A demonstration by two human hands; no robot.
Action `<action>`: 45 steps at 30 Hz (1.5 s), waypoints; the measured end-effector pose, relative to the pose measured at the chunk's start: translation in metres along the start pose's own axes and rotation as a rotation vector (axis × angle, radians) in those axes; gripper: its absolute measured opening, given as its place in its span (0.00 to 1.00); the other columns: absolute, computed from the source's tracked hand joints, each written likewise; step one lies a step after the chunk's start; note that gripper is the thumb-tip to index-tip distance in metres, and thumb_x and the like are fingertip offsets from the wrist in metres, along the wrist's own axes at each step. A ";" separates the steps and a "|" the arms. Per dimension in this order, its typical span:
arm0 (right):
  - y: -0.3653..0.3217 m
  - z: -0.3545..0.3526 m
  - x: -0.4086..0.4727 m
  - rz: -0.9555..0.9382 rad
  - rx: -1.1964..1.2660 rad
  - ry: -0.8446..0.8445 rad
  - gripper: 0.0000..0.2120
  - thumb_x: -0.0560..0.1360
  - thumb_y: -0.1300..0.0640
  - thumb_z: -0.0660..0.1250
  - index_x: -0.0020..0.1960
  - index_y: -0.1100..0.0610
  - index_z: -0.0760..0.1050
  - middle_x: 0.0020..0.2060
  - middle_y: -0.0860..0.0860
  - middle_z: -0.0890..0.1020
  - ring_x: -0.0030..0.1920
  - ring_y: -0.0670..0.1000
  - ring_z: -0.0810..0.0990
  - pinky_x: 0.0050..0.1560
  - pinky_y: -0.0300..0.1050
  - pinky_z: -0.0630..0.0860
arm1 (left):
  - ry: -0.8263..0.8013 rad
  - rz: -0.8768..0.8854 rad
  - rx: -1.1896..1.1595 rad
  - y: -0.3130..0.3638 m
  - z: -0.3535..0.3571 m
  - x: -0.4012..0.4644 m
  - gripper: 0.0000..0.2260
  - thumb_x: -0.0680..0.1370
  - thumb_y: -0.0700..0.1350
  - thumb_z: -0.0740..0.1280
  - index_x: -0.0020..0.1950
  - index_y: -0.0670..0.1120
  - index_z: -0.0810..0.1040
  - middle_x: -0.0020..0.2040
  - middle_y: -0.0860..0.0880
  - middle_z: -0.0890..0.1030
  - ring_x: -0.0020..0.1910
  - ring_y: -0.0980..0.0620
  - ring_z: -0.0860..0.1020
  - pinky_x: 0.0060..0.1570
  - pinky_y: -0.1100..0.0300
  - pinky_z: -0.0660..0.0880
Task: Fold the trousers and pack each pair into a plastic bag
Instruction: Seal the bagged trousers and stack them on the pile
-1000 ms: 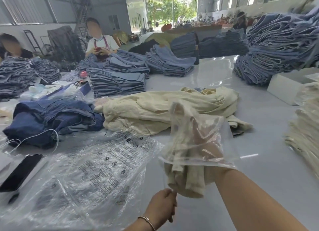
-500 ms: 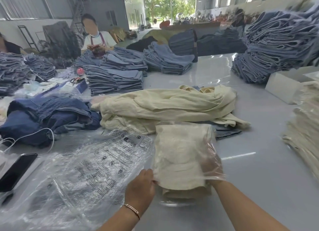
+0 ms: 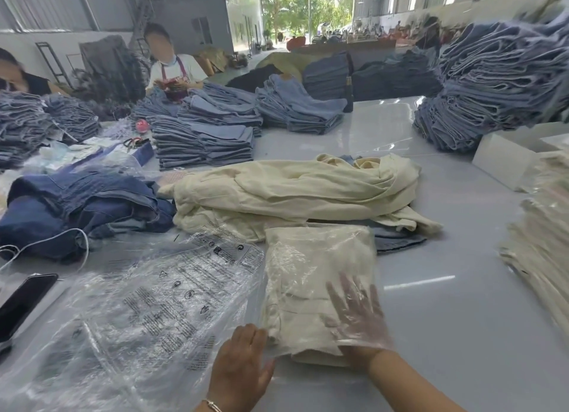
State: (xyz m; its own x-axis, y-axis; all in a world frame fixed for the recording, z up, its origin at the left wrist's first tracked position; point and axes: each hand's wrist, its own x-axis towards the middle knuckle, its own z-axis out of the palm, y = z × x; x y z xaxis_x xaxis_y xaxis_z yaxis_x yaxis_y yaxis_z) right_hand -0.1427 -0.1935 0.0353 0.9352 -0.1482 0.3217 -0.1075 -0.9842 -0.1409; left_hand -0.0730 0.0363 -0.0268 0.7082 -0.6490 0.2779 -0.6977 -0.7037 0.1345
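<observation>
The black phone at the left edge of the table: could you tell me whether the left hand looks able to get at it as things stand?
Probably yes. The left hand lies open at the bag's mouth, holding nothing, and only the flat pile of clear plastic bags lies between it and the phone, whose top is uncovered.

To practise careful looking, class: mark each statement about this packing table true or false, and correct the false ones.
1. The right hand lies inside the plastic bag on the folded cream trousers. True.
2. The left hand grips a black phone. False: the black phone lies untouched at the table's left edge.
3. The loose cream trousers lie beyond the bag. True.
4. The spare printed bags lie right of the bagged pair. False: left.
</observation>
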 end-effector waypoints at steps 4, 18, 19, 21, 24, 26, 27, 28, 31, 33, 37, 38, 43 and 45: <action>0.040 0.047 -0.034 -0.136 -0.383 0.130 0.34 0.80 0.42 0.39 0.77 0.63 0.38 0.73 0.72 0.50 0.74 0.63 0.58 0.65 0.60 0.64 | -0.104 -0.200 -0.005 0.008 0.005 0.005 0.27 0.69 0.73 0.61 0.53 0.53 0.72 0.46 0.55 0.75 0.41 0.55 0.77 0.35 0.62 0.71; 0.003 0.096 -0.082 -0.127 -0.091 0.365 0.19 0.74 0.54 0.55 0.53 0.52 0.84 0.71 0.50 0.69 0.74 0.54 0.62 0.66 0.58 0.61 | -0.258 -0.395 -0.173 -0.006 0.018 0.006 0.03 0.80 0.55 0.56 0.51 0.57 0.67 0.50 0.55 0.71 0.54 0.55 0.75 0.49 0.59 0.72; -0.006 0.095 -0.082 -0.157 -0.042 0.384 0.18 0.69 0.56 0.57 0.47 0.51 0.85 0.64 0.50 0.78 0.64 0.54 0.76 0.60 0.55 0.71 | -0.277 -0.389 -0.177 -0.010 0.015 0.003 0.02 0.80 0.53 0.57 0.49 0.57 0.64 0.49 0.54 0.69 0.53 0.54 0.74 0.48 0.59 0.71; -0.030 0.088 -0.082 -0.155 0.094 0.366 0.13 0.65 0.59 0.60 0.35 0.50 0.84 0.46 0.48 0.86 0.42 0.49 0.85 0.36 0.40 0.78 | -0.309 -0.386 -0.195 -0.016 0.010 -0.003 0.06 0.78 0.51 0.58 0.47 0.55 0.60 0.46 0.54 0.67 0.49 0.52 0.74 0.46 0.58 0.71; -0.073 0.078 -0.078 0.127 0.452 0.054 0.03 0.63 0.57 0.70 0.34 0.50 0.79 0.32 0.42 0.81 0.33 0.39 0.79 0.35 0.31 0.74 | -0.345 -0.383 -0.229 -0.022 0.002 -0.011 0.06 0.78 0.52 0.57 0.48 0.53 0.60 0.42 0.53 0.71 0.42 0.51 0.74 0.44 0.58 0.72; -0.102 0.072 -0.067 0.479 0.823 -0.340 0.03 0.68 0.55 0.69 0.36 0.49 0.78 0.30 0.44 0.80 0.34 0.39 0.78 0.39 0.33 0.74 | -0.373 -0.338 -0.231 -0.024 -0.003 -0.016 0.08 0.78 0.54 0.56 0.49 0.53 0.59 0.39 0.53 0.70 0.41 0.51 0.74 0.44 0.58 0.73; -0.115 0.072 -0.060 0.658 1.080 -0.458 0.06 0.71 0.56 0.69 0.35 0.51 0.78 0.27 0.46 0.79 0.32 0.43 0.79 0.35 0.37 0.74 | -0.394 -0.316 -0.229 -0.025 -0.006 -0.019 0.09 0.78 0.55 0.57 0.49 0.54 0.58 0.39 0.52 0.69 0.42 0.51 0.75 0.44 0.58 0.72; -0.128 0.070 -0.052 0.834 1.302 -0.510 0.05 0.72 0.57 0.70 0.37 0.54 0.79 0.27 0.52 0.80 0.31 0.47 0.80 0.31 0.39 0.72 | -0.406 -0.295 -0.236 -0.027 -0.008 -0.022 0.09 0.78 0.56 0.57 0.49 0.54 0.58 0.40 0.52 0.69 0.44 0.51 0.77 0.45 0.58 0.73; -0.152 0.069 -0.039 1.163 1.603 -0.522 0.15 0.74 0.50 0.71 0.40 0.62 0.79 0.28 0.62 0.78 0.28 0.54 0.79 0.24 0.38 0.69 | -0.403 -0.291 -0.386 -0.037 -0.011 -0.029 0.07 0.76 0.54 0.62 0.47 0.55 0.64 0.40 0.52 0.74 0.38 0.59 0.76 0.42 0.63 0.73; -0.162 0.070 -0.035 1.233 1.612 -0.501 0.15 0.74 0.49 0.71 0.42 0.63 0.79 0.25 0.57 0.76 0.23 0.52 0.73 0.24 0.37 0.67 | -0.389 -0.421 -0.654 -0.040 -0.015 -0.029 0.04 0.77 0.47 0.65 0.46 0.54 0.71 0.39 0.51 0.80 0.32 0.60 0.75 0.39 0.62 0.74; -0.183 0.079 -0.031 1.352 1.661 -0.436 0.17 0.76 0.50 0.67 0.51 0.65 0.80 0.34 0.57 0.81 0.21 0.47 0.70 0.22 0.36 0.65 | -0.361 -0.707 -1.006 -0.056 -0.015 -0.025 0.05 0.78 0.45 0.68 0.45 0.44 0.77 0.35 0.45 0.82 0.28 0.53 0.77 0.24 0.63 0.70; -0.188 0.081 -0.031 1.378 1.668 -0.389 0.16 0.76 0.51 0.68 0.48 0.66 0.81 0.33 0.58 0.81 0.21 0.47 0.71 0.22 0.35 0.65 | -0.374 -0.702 -1.007 -0.060 -0.013 -0.025 0.07 0.77 0.44 0.69 0.42 0.42 0.78 0.33 0.47 0.81 0.27 0.54 0.76 0.23 0.64 0.69; -0.204 0.089 -0.027 1.436 1.728 -0.125 0.10 0.74 0.57 0.69 0.44 0.66 0.80 0.25 0.57 0.79 0.18 0.48 0.69 0.23 0.35 0.63 | -0.433 -0.765 -1.126 -0.066 -0.013 -0.022 0.10 0.78 0.42 0.67 0.39 0.39 0.77 0.26 0.48 0.75 0.21 0.54 0.72 0.20 0.66 0.65; -0.206 0.091 -0.025 1.474 1.784 -0.031 0.12 0.75 0.55 0.69 0.44 0.65 0.78 0.26 0.57 0.80 0.18 0.48 0.69 0.22 0.35 0.63 | -0.461 -0.820 -1.158 -0.066 -0.014 -0.015 0.13 0.79 0.48 0.67 0.43 0.38 0.78 0.29 0.45 0.76 0.23 0.52 0.73 0.20 0.66 0.64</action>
State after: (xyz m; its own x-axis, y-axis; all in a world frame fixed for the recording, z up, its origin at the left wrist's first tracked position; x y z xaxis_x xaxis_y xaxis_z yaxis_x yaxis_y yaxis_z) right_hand -0.1133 0.0216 -0.0293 0.5313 -0.4108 -0.7409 -0.1947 0.7919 -0.5787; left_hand -0.0393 0.0967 -0.0263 0.7531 -0.3839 -0.5343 0.3610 -0.4379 0.8234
